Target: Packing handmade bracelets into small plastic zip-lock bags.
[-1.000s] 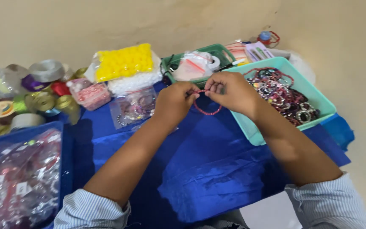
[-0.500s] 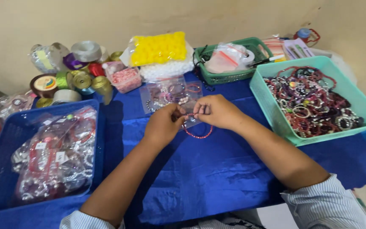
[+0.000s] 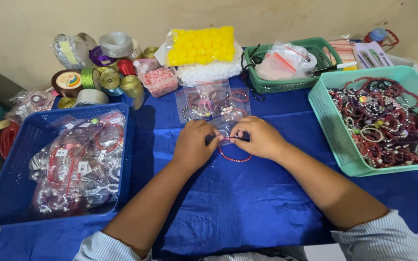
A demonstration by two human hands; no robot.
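Observation:
Both of my hands meet over the middle of a blue cloth [image 3: 247,203]. My left hand [image 3: 193,144] and my right hand [image 3: 259,137] pinch the top of a red beaded bracelet [image 3: 234,157], whose loop lies on the cloth below my fingers. A small clear plastic bag [image 3: 224,126] sits just behind the fingertips, touching them. More clear bags with bracelets [image 3: 212,100] lie a little farther back.
A blue basket [image 3: 7,193] of bagged bracelets stands at left. A teal basket [image 3: 330,121] full of loose bracelets stands at right. At the back are ribbon rolls [image 3: 97,79], a yellow bag of beads [image 3: 201,44], a pink bead box [image 3: 159,79] and a green basket [image 3: 276,84].
The view has swung left and down, bringing the blue basket into sight. My hands with the red bracelet have come down to the cloth by the small clear bag.

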